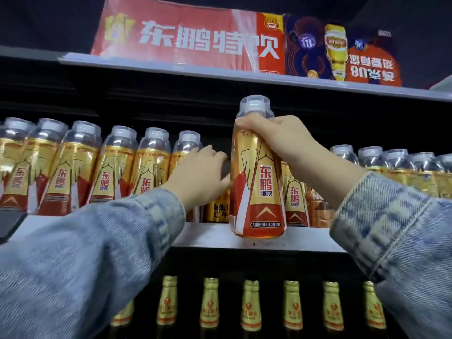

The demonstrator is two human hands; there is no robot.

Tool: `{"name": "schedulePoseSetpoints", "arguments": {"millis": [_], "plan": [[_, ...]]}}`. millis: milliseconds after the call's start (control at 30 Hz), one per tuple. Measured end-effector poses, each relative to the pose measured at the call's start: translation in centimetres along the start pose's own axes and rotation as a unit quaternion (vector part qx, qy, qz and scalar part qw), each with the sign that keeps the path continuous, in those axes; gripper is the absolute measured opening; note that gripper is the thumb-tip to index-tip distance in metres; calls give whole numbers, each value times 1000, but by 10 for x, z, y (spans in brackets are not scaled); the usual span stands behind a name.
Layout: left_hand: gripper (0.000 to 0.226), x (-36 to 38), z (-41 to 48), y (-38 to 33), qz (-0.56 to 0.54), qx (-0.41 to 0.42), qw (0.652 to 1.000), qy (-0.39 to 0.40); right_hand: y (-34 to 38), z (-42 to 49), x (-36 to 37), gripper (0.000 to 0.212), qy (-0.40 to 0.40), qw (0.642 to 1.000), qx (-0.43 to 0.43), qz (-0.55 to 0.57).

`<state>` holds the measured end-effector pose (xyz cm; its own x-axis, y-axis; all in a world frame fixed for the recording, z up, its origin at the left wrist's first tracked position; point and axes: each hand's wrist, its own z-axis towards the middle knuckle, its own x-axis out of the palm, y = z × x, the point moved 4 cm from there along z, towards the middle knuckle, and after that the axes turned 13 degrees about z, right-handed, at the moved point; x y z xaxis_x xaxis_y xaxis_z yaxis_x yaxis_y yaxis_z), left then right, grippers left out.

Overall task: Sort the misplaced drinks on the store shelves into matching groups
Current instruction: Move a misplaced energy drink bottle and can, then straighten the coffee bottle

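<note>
Right hand (276,140) grips the Dongpeng bottle (259,182) mid-frame, probably held clear so the left hand (200,174) can reach the stray Red Bull can (217,209) beside it. Can't tell if that's gripped.

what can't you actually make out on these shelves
Head view only:
- Gold can, largely hidden by the left hand; whether that hand holds anything is unclear.
- Orange item, covered by the right sleeve and held bottle.
- Foil-necked bottles: bodies cut off by the bottom edge, labels blurred.

Head-worn view faces the shelves (210,234) from close range
</note>
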<state>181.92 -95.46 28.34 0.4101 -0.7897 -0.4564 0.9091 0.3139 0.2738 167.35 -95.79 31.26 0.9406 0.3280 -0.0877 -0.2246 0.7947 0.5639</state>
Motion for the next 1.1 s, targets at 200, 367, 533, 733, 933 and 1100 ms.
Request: {"name": "schedulePoseSetpoints", "arguments": {"millis": [200,367,533,733,933,1100], "plan": [[89,30,33,-3,294,157,924,184,-19,10,-8,32,-8,1000,2,-12],[79,27,40,-17,263,131,906,306,-33,16,-14,31,-26,1000,-3,-8],[82,28,35,-13,241,115,931,249,-37,20,-18,33,-32,999,-5,-6],[89,-12,8,-4,96,32,993,61,-29,26,-17,32,-36,999,-10,31],[87,-48,-44,20,-221,-112,962,-112,-18,38,-8,38,-33,997,-6,64],[82,-44,-70,35,-301,-136,935,-127,-18,47,18,33,-6,999,-32,20]]}}
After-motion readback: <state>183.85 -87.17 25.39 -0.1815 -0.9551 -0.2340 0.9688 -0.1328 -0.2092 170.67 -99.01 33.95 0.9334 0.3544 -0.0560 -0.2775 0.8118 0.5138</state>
